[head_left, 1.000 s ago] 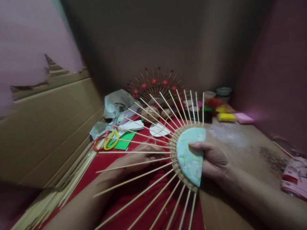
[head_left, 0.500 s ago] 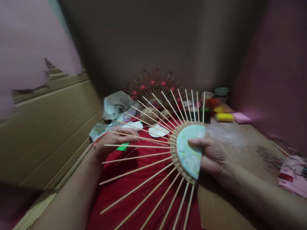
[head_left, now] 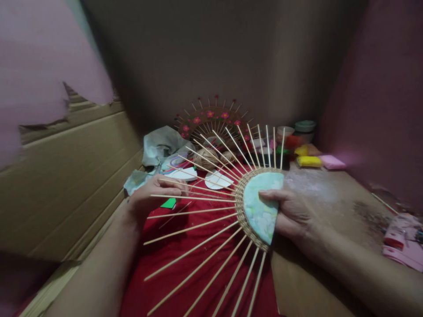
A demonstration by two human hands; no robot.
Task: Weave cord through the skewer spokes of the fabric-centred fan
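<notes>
My right hand [head_left: 294, 215] grips a half-round pale green and blue disc [head_left: 261, 207] with a woven rim, thumb on its face. Many thin wooden sticks [head_left: 198, 229] fan out from the rim to the left, up and down. My left hand [head_left: 152, 193] lies behind the upper sticks on the red cloth [head_left: 185, 268], fingers curled and pressed together over something hidden. A corner of green paper [head_left: 169, 203] shows just below that hand.
A cardboard sheet [head_left: 66, 176] leans along the left. Behind lie a twine ball [head_left: 205, 157], a grey cloth [head_left: 161, 141], a decorated stick fan with pink flowers [head_left: 211, 119], yellow [head_left: 309, 161] and pink [head_left: 332, 162] blocks, small cups [head_left: 306, 126]. A pink object [head_left: 401, 242] sits far right.
My left hand moved from under the sticks near the disc out to the left, over the spot where red and yellow scissors lay. The scissors are now hidden. The right hand barely shifted.
</notes>
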